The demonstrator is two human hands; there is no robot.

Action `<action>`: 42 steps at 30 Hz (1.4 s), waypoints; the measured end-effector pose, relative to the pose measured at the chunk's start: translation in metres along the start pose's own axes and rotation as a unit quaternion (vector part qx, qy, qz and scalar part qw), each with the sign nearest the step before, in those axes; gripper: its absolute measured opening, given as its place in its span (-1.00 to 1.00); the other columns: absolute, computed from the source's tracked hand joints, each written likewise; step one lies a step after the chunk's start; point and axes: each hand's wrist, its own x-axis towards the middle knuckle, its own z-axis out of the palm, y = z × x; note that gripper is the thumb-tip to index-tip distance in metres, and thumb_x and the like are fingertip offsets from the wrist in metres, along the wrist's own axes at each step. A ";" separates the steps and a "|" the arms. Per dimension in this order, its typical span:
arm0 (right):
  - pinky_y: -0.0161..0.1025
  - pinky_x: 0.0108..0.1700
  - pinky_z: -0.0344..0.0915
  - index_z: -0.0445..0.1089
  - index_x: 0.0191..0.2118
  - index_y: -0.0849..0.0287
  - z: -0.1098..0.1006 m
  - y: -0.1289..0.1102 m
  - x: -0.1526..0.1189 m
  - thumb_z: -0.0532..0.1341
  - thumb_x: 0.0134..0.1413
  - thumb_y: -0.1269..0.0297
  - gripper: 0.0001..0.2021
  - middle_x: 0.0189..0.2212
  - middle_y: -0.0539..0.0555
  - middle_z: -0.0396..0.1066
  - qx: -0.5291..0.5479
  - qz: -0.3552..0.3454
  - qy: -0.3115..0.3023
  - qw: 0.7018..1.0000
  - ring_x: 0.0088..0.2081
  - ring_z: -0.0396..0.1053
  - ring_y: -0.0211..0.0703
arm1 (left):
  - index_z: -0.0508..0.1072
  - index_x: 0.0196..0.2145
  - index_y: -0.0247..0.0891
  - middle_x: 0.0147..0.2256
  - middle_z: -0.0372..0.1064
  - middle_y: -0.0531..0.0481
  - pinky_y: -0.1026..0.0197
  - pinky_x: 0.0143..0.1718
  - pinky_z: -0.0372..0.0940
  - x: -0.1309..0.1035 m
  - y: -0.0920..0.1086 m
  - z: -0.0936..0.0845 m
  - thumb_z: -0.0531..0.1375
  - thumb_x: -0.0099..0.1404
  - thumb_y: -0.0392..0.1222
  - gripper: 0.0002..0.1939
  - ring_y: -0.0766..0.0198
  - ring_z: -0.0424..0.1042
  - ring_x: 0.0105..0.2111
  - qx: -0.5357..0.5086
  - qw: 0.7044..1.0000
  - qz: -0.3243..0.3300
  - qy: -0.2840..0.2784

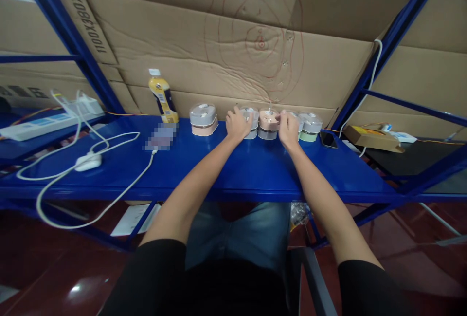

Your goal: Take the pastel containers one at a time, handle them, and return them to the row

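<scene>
A row of small, rounded, stacked containers stands along the back of the blue shelf. My left hand (238, 123) is against the left side of a stack with a grey top (250, 113), thumb in front and fingers bent round it. My right hand (289, 130) has its fingers closed at the right edge of a stack with a pink top (268, 119) and grey bottom. It partly hides the grey-topped stack (296, 117) behind it. Beside that is a stack with a green bottom (309, 136). Apart at the left stands a stack with a clear grey top and pink bottom (204, 130).
On the blue shelf (219, 170) stand a yellow bottle (162, 99) and a blurred-out device on a white cable (120, 196). A dark phone (329, 139) lies right of the containers. Cardboard (164, 38) walls the back; blue posts rise at both sides.
</scene>
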 end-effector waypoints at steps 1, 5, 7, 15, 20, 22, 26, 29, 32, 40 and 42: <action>0.16 0.24 0.42 0.61 -0.17 0.07 0.000 0.000 0.000 -0.28 0.51 -0.34 -0.18 -0.14 0.27 0.63 -0.003 0.000 -0.003 1.000 0.03 0.56 0.18 | 0.20 0.43 -0.42 0.32 0.24 -0.63 -0.40 0.39 0.09 0.003 -0.006 -0.010 0.15 0.52 0.23 -0.21 -0.56 0.22 0.40 0.002 1.000 0.010 0.010; 0.17 0.23 0.40 0.63 -0.11 0.08 -0.001 -0.002 -0.001 -0.30 0.52 -0.32 -0.16 -0.15 0.27 0.62 -0.011 -0.002 -0.007 1.000 0.02 0.55 0.19 | 0.14 0.49 -0.37 0.48 -0.01 -0.57 -0.47 0.48 -0.06 0.021 -0.042 -0.056 0.30 0.38 0.29 -0.03 -0.58 -0.08 0.52 0.064 0.990 0.047 0.112; 0.17 0.23 0.39 0.63 -0.12 0.07 0.001 -0.003 -0.002 -0.30 0.53 -0.31 -0.17 -0.16 0.26 0.61 -0.015 -0.003 -0.009 1.000 0.02 0.54 0.19 | 0.14 0.49 -0.37 0.51 -0.09 -0.62 -0.60 0.43 -0.05 0.030 -0.062 -0.074 0.36 0.29 0.26 0.04 -0.65 -0.14 0.52 0.104 0.985 0.002 0.135; 0.18 0.19 0.43 0.62 -0.11 0.07 0.001 -0.006 -0.006 -0.21 0.51 -0.31 -0.25 -0.15 0.26 0.62 -0.001 -0.006 -0.022 1.000 0.01 0.55 0.21 | 0.36 0.39 -0.18 0.30 0.23 -0.50 -0.45 0.29 0.26 0.032 -0.105 -0.091 0.43 0.23 0.10 -0.16 -0.55 0.36 0.30 0.113 0.991 -0.063 0.031; 0.17 0.15 0.46 0.61 -0.16 0.06 -0.002 -0.015 -0.009 -0.02 0.47 -0.29 -0.39 -0.19 0.24 0.61 0.000 -0.026 -0.032 0.999 -0.03 0.53 0.19 | 0.33 0.43 -0.10 0.30 0.24 -0.36 -0.32 0.37 0.26 0.007 -0.096 -0.098 0.44 0.24 0.02 -0.14 -0.42 0.35 0.33 0.086 0.993 0.039 0.071; 0.17 0.17 0.47 0.60 -0.09 0.03 0.000 -0.023 -0.015 0.14 0.39 -0.30 -0.48 -0.09 0.22 0.60 0.016 -0.069 -0.072 0.995 0.05 0.52 0.19 | 0.33 0.44 -0.10 0.30 0.27 -0.31 -0.27 0.40 0.26 -0.009 -0.092 -0.101 0.46 0.22 0.00 -0.12 -0.34 0.35 0.34 0.056 0.992 0.097 0.053; 0.24 0.41 0.32 0.45 0.32 -0.03 0.010 -0.039 -0.030 0.46 0.05 -0.34 -0.19 0.31 0.23 0.45 0.062 -0.185 -0.216 0.957 0.37 0.35 0.31 | 0.39 0.39 -0.14 0.30 0.38 -0.25 -0.27 0.46 0.20 -0.039 -0.091 -0.103 0.45 0.21 0.07 -0.16 -0.24 0.35 0.35 -0.021 0.966 0.252 -0.057; 0.31 0.53 0.14 0.26 0.50 -0.05 0.018 -0.044 -0.041 0.56 -0.13 -0.34 0.11 0.49 0.24 0.26 0.050 -0.211 -0.294 0.931 0.51 0.18 0.38 | 0.43 0.35 -0.14 0.31 0.44 -0.23 -0.28 0.45 0.22 -0.053 -0.093 -0.098 0.43 0.21 0.11 -0.20 -0.21 0.40 0.33 -0.083 0.926 0.325 -0.173; 0.33 0.53 0.15 0.24 0.52 -0.03 0.024 -0.045 -0.046 0.58 -0.16 -0.33 0.15 0.50 0.26 0.27 0.033 -0.202 -0.346 0.916 0.51 0.20 0.40 | 0.44 0.33 -0.13 0.32 0.45 -0.23 -0.27 0.43 0.26 -0.058 -0.095 -0.088 0.45 0.15 0.10 -0.18 -0.21 0.44 0.31 -0.118 0.906 0.325 -0.244; 0.26 0.38 0.38 0.40 0.41 0.08 0.022 -0.041 -0.042 0.56 -0.09 -0.25 -0.02 0.34 0.28 0.48 0.058 -0.154 -0.390 0.906 0.30 0.49 0.34 | 0.15 0.48 -0.27 0.31 0.42 -0.43 -0.30 0.37 0.32 -0.061 -0.109 -0.067 0.52 0.04 0.06 0.16 -0.24 0.47 0.31 -0.186 0.903 0.264 -0.282; 0.24 0.34 0.41 0.44 0.36 0.09 0.016 -0.036 -0.036 0.52 -0.02 -0.25 -0.11 0.30 0.27 0.52 0.068 -0.128 -0.359 0.922 0.26 0.52 0.31 | 0.14 0.50 -0.29 0.27 0.43 -0.41 -0.31 0.36 0.33 -0.061 -0.111 -0.069 0.53 0.04 0.10 0.20 -0.25 0.48 0.28 -0.167 0.908 0.269 -0.275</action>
